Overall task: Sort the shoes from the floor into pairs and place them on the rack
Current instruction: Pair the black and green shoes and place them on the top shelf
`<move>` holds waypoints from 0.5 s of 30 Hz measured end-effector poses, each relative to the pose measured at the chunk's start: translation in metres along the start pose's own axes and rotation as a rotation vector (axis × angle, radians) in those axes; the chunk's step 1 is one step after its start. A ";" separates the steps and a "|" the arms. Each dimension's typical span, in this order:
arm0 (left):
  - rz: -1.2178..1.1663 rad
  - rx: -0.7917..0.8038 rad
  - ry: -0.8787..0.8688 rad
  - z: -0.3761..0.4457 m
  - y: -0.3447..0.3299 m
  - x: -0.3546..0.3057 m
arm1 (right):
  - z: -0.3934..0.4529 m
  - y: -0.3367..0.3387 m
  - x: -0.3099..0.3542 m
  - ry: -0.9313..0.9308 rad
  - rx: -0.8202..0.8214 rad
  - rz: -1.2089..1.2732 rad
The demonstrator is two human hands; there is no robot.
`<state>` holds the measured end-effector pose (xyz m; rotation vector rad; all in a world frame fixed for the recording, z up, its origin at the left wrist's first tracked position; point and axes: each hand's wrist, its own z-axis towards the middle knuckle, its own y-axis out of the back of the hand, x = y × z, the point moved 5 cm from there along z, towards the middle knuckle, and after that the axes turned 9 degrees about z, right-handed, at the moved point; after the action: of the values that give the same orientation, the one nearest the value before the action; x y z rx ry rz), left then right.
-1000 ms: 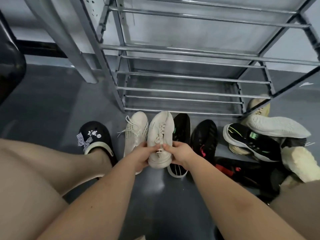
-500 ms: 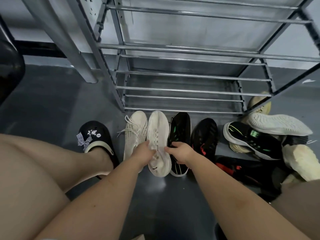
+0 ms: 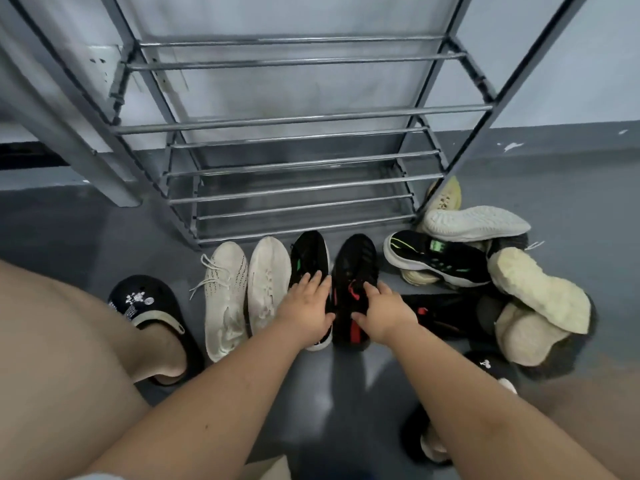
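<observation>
The left hand (image 3: 306, 308) lies flat, fingers straight, on the black shoe with green marks (image 3: 309, 258). The right hand (image 3: 382, 313) curls loosely on the black shoe with red marks (image 3: 355, 271); I cannot tell if it grips. Left of the hands stands a white pair (image 3: 247, 289). Right of them lies an unsorted pile (image 3: 485, 271). The rack (image 3: 301, 119) ahead holds no shoes, so most work is left.

This looks like the entryway or utility corner of a home. A bare metal shoe rack (image 3: 298, 161) stands against a plain pale wall (image 3: 571, 64) with a grey painted skirting band, on a smooth grey floor (image 3: 554, 188). Worn everyday sneakers lie in a row and a loose pile (image 3: 502, 271) before it, and the person crouching there wears a black house clog (image 3: 145, 306).
</observation>
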<state>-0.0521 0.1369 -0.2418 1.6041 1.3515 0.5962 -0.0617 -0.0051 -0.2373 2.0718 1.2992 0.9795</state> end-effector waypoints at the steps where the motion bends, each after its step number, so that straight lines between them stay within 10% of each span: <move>1: 0.043 0.010 -0.034 0.001 0.000 -0.009 | -0.003 0.004 -0.011 -0.014 -0.016 0.002; 15: 0.221 0.013 -0.170 0.053 0.038 -0.091 | -0.013 0.083 -0.139 -0.215 -0.173 0.044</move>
<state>-0.0151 0.0342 -0.2153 1.7869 1.0638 0.5678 -0.0664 -0.1658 -0.2121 2.0161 1.0276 0.8293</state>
